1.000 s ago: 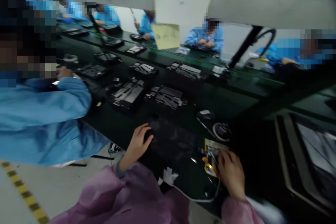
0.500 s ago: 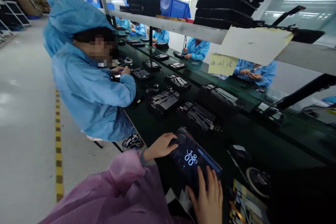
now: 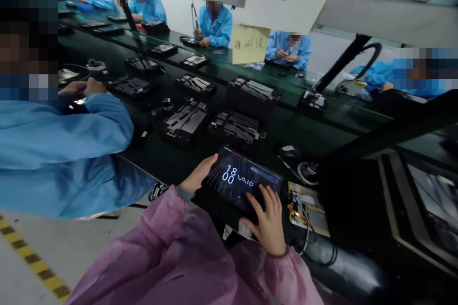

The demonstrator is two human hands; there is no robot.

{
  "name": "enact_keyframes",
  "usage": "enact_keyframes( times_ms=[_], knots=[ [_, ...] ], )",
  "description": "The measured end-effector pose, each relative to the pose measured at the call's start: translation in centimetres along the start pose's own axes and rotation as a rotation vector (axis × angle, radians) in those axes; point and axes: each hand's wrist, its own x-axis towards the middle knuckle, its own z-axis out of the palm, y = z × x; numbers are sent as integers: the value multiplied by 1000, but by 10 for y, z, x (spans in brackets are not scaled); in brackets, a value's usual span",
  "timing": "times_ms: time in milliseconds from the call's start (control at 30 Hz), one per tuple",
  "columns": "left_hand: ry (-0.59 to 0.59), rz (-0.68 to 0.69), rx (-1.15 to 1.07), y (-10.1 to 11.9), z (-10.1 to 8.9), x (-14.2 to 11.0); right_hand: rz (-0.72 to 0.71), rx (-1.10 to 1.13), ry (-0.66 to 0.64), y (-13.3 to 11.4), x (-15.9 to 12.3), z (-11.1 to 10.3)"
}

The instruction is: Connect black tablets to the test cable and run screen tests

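Observation:
I hold a black tablet (image 3: pixel 242 182) with both hands, tilted up off the dark green bench (image 3: pixel 315 136). Its lit screen shows "18 00" and a logo. My left hand (image 3: pixel 199 175) grips its left edge, fingers curled round it. My right hand (image 3: pixel 265 218) clasps the near right edge, fingers lying over the screen's corner. Both sleeves are pink. Just right of the tablet lies a bare circuit board (image 3: pixel 308 202) with orange flex and thin wires.
A person in a blue coat (image 3: pixel 60 147) sits close on my left. Black trays of parts (image 3: pixel 186 121) stand in rows along the bench. Other workers in blue (image 3: pixel 215 24) sit across. A paper note (image 3: pixel 247 44) hangs from the overhead rail. A dark monitor (image 3: pixel 422 205) stands right.
The tablet has been lifted from the bench and tilted toward me, its screen now lit. My right hand left the circuit board and took the tablet's near edge. The camera swung about.

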Motion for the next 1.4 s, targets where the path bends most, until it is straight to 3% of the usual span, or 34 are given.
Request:
enact_keyframes(
  times_ms=[100,167,300,400,633,733,933,1100,1400],
  knots=[
    [57,37,25,-2,-5,-3,-72,23,-77,-12,1,-10],
    [68,38,38,-1,-8,-4,-23,2,-94,-16,11,-13],
    [45,25,27,-1,-13,-4,207,-68,37,-10,42,-15],
    [69,32,18,-4,-15,-1,267,-40,123,-6,52,-19],
    [153,85,86,-4,-19,-2,309,64,142,-8,16,-18],
    [105,98,118,0,-16,-7,323,107,155,-18,4,-12],
    [152,101,119,5,-9,-10,298,129,161,-44,-5,-5],
    [194,124,218,2,-12,-8,398,25,262,-40,-16,-10],
    [231,133,254,5,-11,-10,457,-28,267,-37,-31,-12]
  ],
)
